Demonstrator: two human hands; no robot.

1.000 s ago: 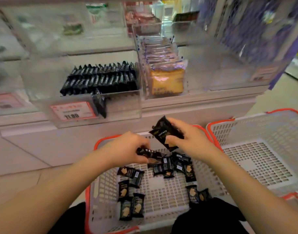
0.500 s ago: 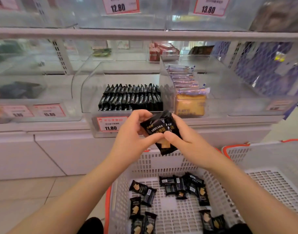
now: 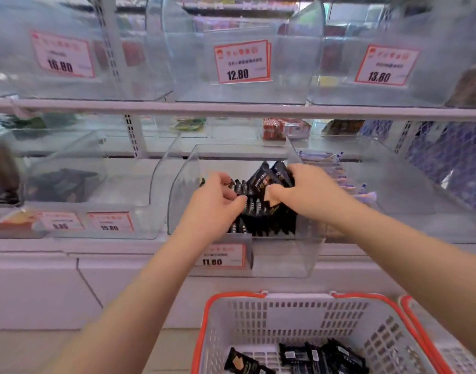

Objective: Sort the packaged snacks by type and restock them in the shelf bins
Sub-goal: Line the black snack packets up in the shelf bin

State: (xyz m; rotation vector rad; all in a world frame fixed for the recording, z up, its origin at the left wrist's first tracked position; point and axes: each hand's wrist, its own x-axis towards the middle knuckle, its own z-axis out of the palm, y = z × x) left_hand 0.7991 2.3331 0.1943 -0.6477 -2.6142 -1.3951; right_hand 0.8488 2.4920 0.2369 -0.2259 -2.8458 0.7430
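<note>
Both of your hands are now up inside the clear plastic shelf bin (image 3: pixel 307 255), having risen from just above the basket half a second ago, and the basket is sitting much lower in view. Your right hand (image 3: pixel 309 191) is gripping a small bundle of black foil snack packets (image 3: pixel 269 178), fingers and thumb clamped round them, holding them tilted above the row already in the bin. Your left hand (image 3: pixel 218 201) is at nine o'clock from the bundle, fingers curled with the tips among the standing row of black packets (image 3: pixel 258 211); you cannot tell from this view whether it is pinching one. That row is filling the back part of the bin, directly beneath both hands. An orange-edged price label reading 11.80 (image 3: pixel 220 256) is fixed to the bin's front, at six o'clock from your left hand. Towards six o'clock, the white perforated plastic basket with an orange rim (image 3: pixel 272 319) is holding more loose black packets (image 3: pixel 323 357) on its floor. At twelve o'clock, the upper shelf is carrying clear bins with labels reading 16.80 (image 3: pixel 61 56), 12.80 (image 3: pixel 242 62) and 13.80 (image 3: pixel 385 64).
</note>
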